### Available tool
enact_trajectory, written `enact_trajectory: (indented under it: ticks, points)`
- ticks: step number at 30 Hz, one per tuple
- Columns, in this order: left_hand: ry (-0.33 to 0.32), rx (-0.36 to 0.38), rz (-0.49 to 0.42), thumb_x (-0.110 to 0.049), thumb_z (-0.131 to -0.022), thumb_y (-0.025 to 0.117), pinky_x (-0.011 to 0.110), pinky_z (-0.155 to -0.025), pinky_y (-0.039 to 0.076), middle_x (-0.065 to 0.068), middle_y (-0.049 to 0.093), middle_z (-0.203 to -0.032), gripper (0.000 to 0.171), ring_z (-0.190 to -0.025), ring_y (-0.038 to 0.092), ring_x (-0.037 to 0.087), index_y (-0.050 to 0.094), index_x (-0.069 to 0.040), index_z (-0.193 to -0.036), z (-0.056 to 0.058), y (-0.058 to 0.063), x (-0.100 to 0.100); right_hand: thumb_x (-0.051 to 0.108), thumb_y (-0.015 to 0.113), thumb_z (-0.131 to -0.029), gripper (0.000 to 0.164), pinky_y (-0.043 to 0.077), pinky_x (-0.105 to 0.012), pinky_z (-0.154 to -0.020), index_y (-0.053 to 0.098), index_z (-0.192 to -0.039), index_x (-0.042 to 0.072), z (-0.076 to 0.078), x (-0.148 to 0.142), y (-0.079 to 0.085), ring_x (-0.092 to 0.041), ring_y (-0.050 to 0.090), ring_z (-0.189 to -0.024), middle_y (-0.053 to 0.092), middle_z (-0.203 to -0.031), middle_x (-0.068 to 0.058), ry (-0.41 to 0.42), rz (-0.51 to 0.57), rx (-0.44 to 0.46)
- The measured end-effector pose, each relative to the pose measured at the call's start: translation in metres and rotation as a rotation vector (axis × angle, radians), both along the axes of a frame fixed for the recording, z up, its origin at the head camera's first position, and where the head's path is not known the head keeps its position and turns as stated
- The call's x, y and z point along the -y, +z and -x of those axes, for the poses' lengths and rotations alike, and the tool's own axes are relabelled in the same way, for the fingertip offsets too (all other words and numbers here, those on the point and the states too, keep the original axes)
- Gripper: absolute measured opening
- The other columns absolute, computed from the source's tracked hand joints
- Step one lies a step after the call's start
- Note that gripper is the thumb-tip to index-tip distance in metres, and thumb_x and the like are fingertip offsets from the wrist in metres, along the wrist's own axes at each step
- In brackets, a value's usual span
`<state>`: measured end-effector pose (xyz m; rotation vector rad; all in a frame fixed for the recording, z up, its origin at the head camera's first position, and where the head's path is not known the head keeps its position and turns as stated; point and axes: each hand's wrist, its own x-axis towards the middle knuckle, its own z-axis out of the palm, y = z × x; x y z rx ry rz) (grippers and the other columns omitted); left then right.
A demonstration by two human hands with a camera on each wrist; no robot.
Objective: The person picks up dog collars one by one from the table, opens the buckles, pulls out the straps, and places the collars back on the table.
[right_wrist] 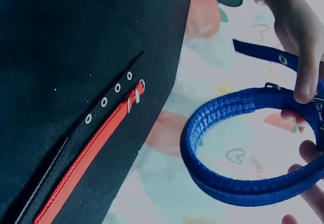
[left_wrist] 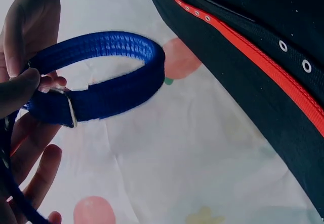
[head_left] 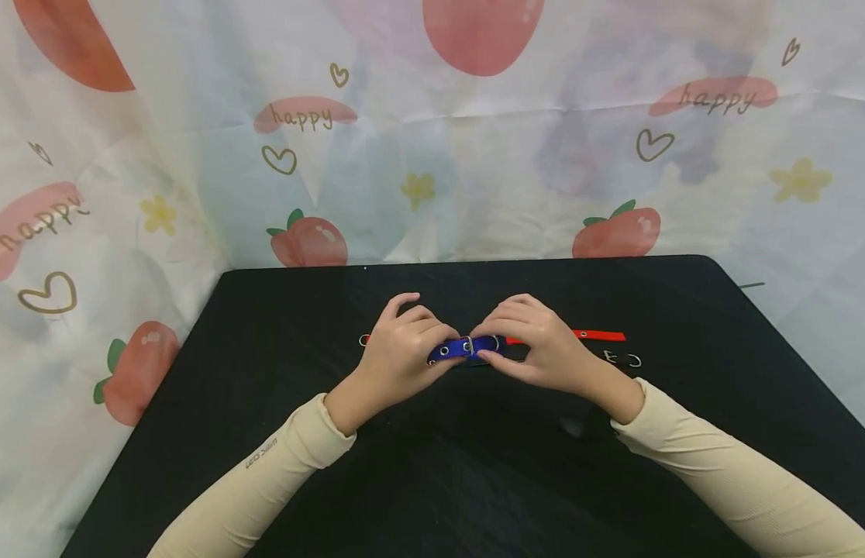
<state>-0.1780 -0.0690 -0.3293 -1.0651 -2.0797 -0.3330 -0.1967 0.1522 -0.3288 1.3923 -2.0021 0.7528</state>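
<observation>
A blue collar (head_left: 455, 349) with metal eyelets and a buckle is held up between both hands above the black table. My left hand (head_left: 398, 353) pinches its eyelet-punched strap left of the buckle. On the other side, my right hand (head_left: 544, 342) pinches the collar beside the buckle and a metal ring. Both wrist views show the blue collar (left_wrist: 129, 95) bent round into a closed loop. In the right wrist view, a loose strap end with an eyelet sticks out past the fingers, and fingers partly hide the buckle.
Behind the hands, a red collar (head_left: 603, 335) and a black collar (right_wrist: 53, 165) lie side by side on the black table (head_left: 460, 480). A white cloth (head_left: 474, 170) printed with fruit hangs behind the table and at its left.
</observation>
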Motion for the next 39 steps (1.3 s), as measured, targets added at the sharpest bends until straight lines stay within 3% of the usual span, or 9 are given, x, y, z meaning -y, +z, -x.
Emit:
enact_trajectory:
  ticks: [9,14,19,22,28,32,35,39]
  points:
    - [0.001,0.032,-0.012,-0.031,-0.070,0.083,0.042,-0.097,0.043,-0.005,0.072,-0.075,0.023,-0.075,0.063,0.011,0.072,-0.014,-0.082,0.000,0.000,0.001,0.041,0.053,-0.092,0.037,0.046,-0.042,-0.084,0.068,-0.095,0.007,0.000,-0.007,0.000,-0.012,0.062,-0.078,0.070,-0.086,0.000,-0.032,-0.058,0.010]
    - [0.018,0.067,-0.011,-0.029,-0.071,0.082,0.042,-0.098,0.043,-0.005,0.072,-0.076,0.023,-0.076,0.063,0.011,0.072,-0.014,-0.085,-0.001,-0.001,0.006,0.044,0.056,-0.089,0.040,0.043,-0.038,-0.088,0.069,-0.097,0.007,0.002,-0.017,-0.001,-0.012,0.061,-0.081,0.070,-0.089,0.000,-0.024,-0.061,0.072]
    - [0.009,0.161,-0.035,-0.028,-0.071,0.083,0.041,-0.098,0.043,-0.004,0.071,-0.078,0.025,-0.076,0.063,0.010,0.072,-0.013,-0.087,0.000,-0.003,0.008,0.027,0.069,-0.085,0.024,0.043,-0.026,-0.089,0.069,-0.097,0.007,0.004,-0.016,-0.004,-0.016,0.061,-0.086,0.071,-0.089,-0.003,0.043,0.000,0.173]
    - [-0.003,0.211,-0.048,-0.028,-0.072,0.082,0.041,-0.099,0.043,-0.003,0.071,-0.078,0.024,-0.076,0.062,0.010,0.072,-0.012,-0.087,0.000,-0.004,0.005,0.025,0.069,-0.084,0.022,0.045,-0.025,-0.087,0.070,-0.096,0.006,0.002,-0.013,-0.004,-0.017,0.062,-0.088,0.071,-0.089,-0.005,0.028,0.029,0.200]
    - [0.010,0.211,-0.063,-0.029,-0.073,0.081,0.042,-0.099,0.043,-0.002,0.071,-0.079,0.024,-0.075,0.062,0.011,0.072,-0.010,-0.086,0.002,-0.005,0.001,0.022,0.075,-0.078,0.025,0.047,-0.031,-0.084,0.071,-0.097,0.006,-0.001,-0.007,0.001,-0.019,0.062,-0.088,0.071,-0.090,-0.004,-0.053,0.022,0.157]
    - [0.036,0.221,-0.094,-0.028,-0.073,0.080,0.043,-0.100,0.042,-0.001,0.072,-0.079,0.024,-0.075,0.062,0.011,0.073,-0.010,-0.087,0.001,-0.005,0.002,0.017,0.080,-0.071,0.041,0.045,-0.035,-0.085,0.068,-0.108,0.006,-0.001,-0.012,-0.001,-0.018,0.062,-0.091,0.071,-0.097,-0.004,-0.085,-0.027,0.198]
    - [0.063,0.234,-0.117,-0.028,-0.072,0.081,0.043,-0.099,0.043,0.000,0.072,-0.078,0.025,-0.074,0.061,0.012,0.073,-0.009,-0.088,0.001,-0.004,0.005,0.006,0.082,-0.066,0.047,0.045,-0.029,-0.085,0.065,-0.110,0.006,0.000,-0.018,-0.005,-0.016,0.062,-0.092,0.070,-0.098,-0.005,-0.086,-0.012,0.251]
    - [0.082,0.258,-0.103,-0.028,-0.073,0.081,0.043,-0.099,0.043,0.000,0.071,-0.078,0.025,-0.074,0.061,0.013,0.073,-0.010,-0.089,0.001,-0.002,0.008,-0.003,0.079,-0.067,0.038,0.044,-0.017,-0.086,0.066,-0.102,0.003,0.003,-0.021,-0.008,-0.015,0.061,-0.087,0.069,-0.092,-0.007,-0.018,0.068,0.237]
